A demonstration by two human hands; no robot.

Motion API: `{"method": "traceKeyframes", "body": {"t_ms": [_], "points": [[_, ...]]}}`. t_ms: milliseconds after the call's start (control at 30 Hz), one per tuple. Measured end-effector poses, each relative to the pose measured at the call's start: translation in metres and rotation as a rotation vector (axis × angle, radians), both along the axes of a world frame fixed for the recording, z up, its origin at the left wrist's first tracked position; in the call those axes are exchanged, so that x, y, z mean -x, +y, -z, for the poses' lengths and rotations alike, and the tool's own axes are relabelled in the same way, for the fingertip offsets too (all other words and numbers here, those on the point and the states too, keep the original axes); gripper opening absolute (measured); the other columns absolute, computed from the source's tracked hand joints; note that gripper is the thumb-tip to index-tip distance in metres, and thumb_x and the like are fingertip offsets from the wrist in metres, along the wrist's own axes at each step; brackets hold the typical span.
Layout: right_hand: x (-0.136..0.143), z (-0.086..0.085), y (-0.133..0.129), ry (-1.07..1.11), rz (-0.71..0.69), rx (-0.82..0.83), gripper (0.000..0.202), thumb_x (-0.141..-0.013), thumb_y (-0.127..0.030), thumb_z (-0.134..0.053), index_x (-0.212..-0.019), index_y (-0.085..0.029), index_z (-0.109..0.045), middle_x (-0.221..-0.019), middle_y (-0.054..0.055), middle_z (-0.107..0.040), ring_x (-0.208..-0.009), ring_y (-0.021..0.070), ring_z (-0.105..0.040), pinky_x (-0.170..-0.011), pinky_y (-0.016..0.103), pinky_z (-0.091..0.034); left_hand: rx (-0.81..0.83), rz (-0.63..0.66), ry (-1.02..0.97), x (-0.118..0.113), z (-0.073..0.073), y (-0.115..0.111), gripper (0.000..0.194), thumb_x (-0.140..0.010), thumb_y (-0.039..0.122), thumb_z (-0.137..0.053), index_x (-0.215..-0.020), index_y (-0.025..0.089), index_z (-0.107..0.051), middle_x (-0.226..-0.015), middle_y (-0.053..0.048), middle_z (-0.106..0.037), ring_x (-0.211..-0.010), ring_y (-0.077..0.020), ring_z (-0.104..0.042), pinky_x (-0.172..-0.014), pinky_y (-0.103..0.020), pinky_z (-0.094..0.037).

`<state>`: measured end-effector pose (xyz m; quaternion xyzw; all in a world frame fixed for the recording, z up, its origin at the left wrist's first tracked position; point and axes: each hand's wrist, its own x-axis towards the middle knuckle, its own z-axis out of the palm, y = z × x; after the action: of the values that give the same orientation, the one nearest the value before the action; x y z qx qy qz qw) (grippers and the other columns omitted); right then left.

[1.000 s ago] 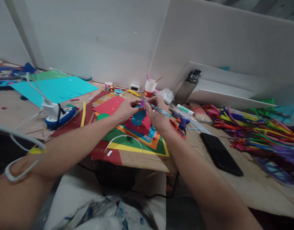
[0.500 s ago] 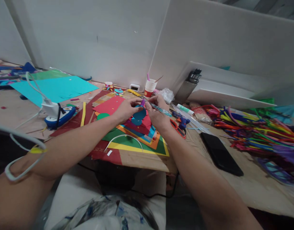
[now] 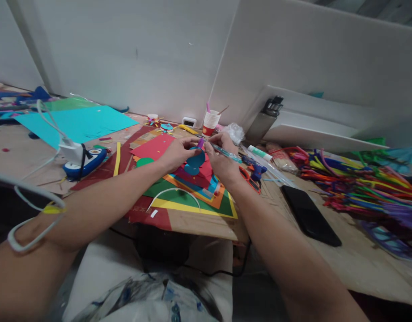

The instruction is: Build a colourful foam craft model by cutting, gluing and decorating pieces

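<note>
My left hand (image 3: 179,153) is closed on a blue paper disc (image 3: 196,159), pinching its upper left edge. A short purple strip (image 3: 201,143) stands at the top of the disc, between my two hands. My right hand (image 3: 224,156) is closed around a pen with a light blue, see-through barrel (image 3: 228,154); its tip end is hidden by the fingers. Just below the held disc is a smaller blue round piece (image 3: 192,169), over red paper (image 3: 203,175). Green, orange and yellow sheets lie stacked under that. A green paper circle (image 3: 144,162) rests beside my left forearm.
Orange-handled scissors (image 3: 248,180), a glue stick (image 3: 259,152) and a black phone (image 3: 309,215) lie to the right, before a heap of pipe cleaners (image 3: 367,179). Paper cups (image 3: 210,123) stand behind my hands. A blue power strip (image 3: 85,164) sits left, its white cable near my forearm.
</note>
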<state>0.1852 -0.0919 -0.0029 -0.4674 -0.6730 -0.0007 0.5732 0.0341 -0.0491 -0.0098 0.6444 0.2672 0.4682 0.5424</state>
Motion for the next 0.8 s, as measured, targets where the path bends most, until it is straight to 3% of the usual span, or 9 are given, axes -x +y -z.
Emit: {"method": "traceKeyframes", "body": {"t_ms": [433, 800], "points": [[0.0, -0.0004, -0.0018, 0.002, 0.004, 0.0, 0.011, -0.085, -0.03, -0.06, -0.083, -0.023, -0.052, -0.071, -0.001, -0.059, -0.064, 0.0145, -0.054, -0.063, 0.032, -0.046, -0.003, 0.009, 0.001, 0.001, -0.0016, -0.0015, 0.041, -0.067, 0.029, -0.079, -0.106, 0.015, -0.073, -0.094, -0.008, -0.074, -0.084, -0.0179, -0.066, -0.08, -0.033, -0.052], [0.0003, 0.0008, -0.0021, 0.016, 0.0, 0.015, 0.013, -0.086, -0.034, -0.061, -0.087, -0.024, -0.053, -0.077, 0.001, -0.062, -0.068, 0.0168, -0.057, -0.066, 0.035, -0.049, 0.05, 0.001, -0.017, 0.0002, -0.0046, -0.0043, 0.04, -0.065, 0.026, -0.081, -0.103, 0.016, -0.073, -0.092, -0.007, -0.075, -0.078, -0.0155, -0.065, -0.072, -0.028, -0.051]]}}
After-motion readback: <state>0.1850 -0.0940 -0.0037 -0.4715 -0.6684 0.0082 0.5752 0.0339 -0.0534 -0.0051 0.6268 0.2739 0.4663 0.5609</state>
